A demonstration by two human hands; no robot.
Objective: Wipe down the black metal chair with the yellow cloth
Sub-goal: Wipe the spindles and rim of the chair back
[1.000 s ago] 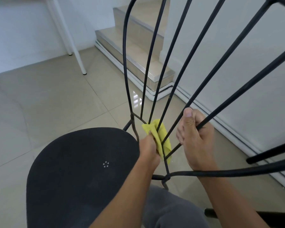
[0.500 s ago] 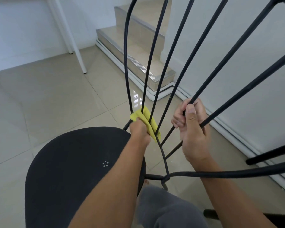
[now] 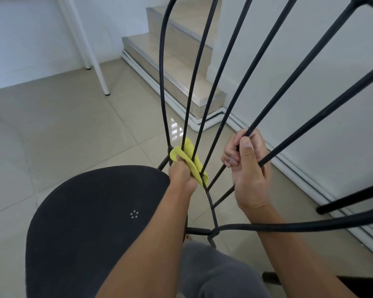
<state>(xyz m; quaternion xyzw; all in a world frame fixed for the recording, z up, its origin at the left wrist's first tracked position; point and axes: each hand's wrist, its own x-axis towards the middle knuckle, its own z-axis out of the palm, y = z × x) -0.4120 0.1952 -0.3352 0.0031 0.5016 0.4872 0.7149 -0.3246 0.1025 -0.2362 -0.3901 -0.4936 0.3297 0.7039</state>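
Up and to the left goes the left hand (image 3: 181,176) since a second ago, taking the yellow cloth (image 3: 187,158) to the seat's far edge! Nearest us is a grey-clad knee (image 3: 215,276), then the black metal chair (image 3: 91,222), its round seat on the left. The left hand grips the cloth, bunched around the backrest rods (image 3: 310,125) where they converge. Just to the right, the right hand (image 3: 248,168) curls tight round one rod. Beyond lie beige floor tiles (image 3: 63,125) and steps (image 3: 177,61).
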